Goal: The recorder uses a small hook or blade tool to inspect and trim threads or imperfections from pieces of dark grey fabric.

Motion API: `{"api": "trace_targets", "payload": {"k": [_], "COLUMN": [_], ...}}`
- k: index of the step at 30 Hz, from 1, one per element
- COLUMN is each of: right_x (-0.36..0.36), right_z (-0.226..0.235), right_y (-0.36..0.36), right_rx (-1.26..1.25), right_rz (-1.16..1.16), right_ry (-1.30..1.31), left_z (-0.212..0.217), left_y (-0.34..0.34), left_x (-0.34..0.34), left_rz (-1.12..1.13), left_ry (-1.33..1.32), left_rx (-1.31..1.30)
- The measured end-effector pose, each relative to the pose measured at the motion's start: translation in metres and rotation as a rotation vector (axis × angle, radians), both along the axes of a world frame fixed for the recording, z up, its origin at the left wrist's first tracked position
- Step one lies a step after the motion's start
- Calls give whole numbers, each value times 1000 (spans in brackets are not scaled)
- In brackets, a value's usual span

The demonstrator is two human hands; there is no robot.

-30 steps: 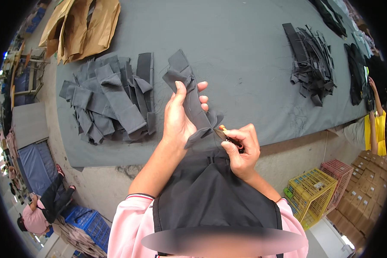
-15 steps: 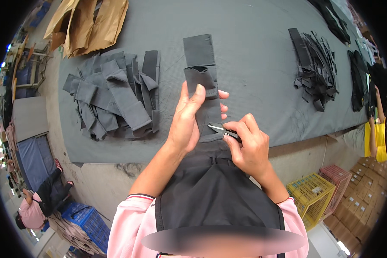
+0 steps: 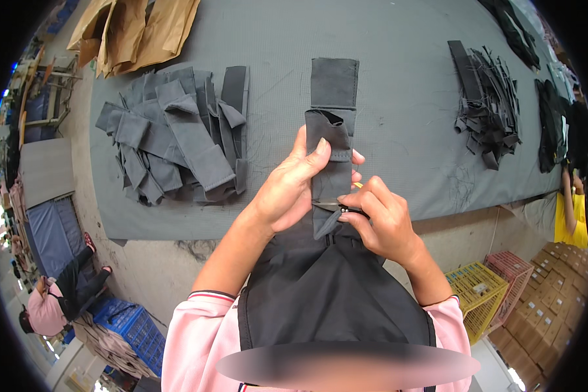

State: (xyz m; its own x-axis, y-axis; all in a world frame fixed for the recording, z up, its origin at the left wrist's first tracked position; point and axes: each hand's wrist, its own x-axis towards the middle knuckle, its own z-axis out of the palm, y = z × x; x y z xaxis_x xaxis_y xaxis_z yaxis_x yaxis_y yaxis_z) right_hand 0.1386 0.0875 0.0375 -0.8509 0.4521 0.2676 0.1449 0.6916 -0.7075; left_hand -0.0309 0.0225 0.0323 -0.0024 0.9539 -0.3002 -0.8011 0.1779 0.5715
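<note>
A dark grey fabric strip (image 3: 334, 83) with stitched edges and a folded, gaping middle runs up from the table's near edge. My left hand (image 3: 294, 176) is closed round it, the thumb on top and the fingertips showing at its right side. Between the thumb and fingers of my right hand (image 3: 381, 217) are small black thread snips (image 3: 346, 210). Their pale blades lie across the lower part of the strip, where a flap of the cloth angles toward me. Whether the blades are parted is too small to tell.
On the cloth-covered table (image 3: 398, 72) are a pile of grey fabric strips (image 3: 163, 140) at left and a darker bundle (image 3: 487, 108) at right. A brown paper bag (image 3: 144, 36) stands far left. Yellow crate (image 3: 477, 291) and blue crate (image 3: 127, 333) stand below; other people work at both sides.
Both hands and the strip have shifted slightly right. The snips have moved from beside the strip's lower part to lie across it, and the strip's lower end now folds into a flap.
</note>
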Motion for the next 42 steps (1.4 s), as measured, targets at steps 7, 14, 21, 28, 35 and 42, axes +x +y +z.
{"api": "trace_targets", "payload": {"k": [7,14,21,28,35,42], "right_x": [8,8,-11,-23,-32,-4], "right_z": [-7,-29,-46,-21,-39,-38], "right_y": [-7,14,13,23,38,7], "right_rx": [76,-518,-174,-1355,-1383,-667], "right_rz": [-72,-400,-381,-572,-355,-559], "right_ry": [34,125,256,540,257,180], "left_z": [0,-20,-10,-13,-8,-35], "left_y": [3,1,-15,-23,-5,-14], "left_x": [-1,5,29,28,17,3], "left_rz": [-40,-117,-122,-171,11,77], "left_ry": [-22,5,454,184,1429,1354], "left_rx": [-47,-200,-106,-199,418,320]}}
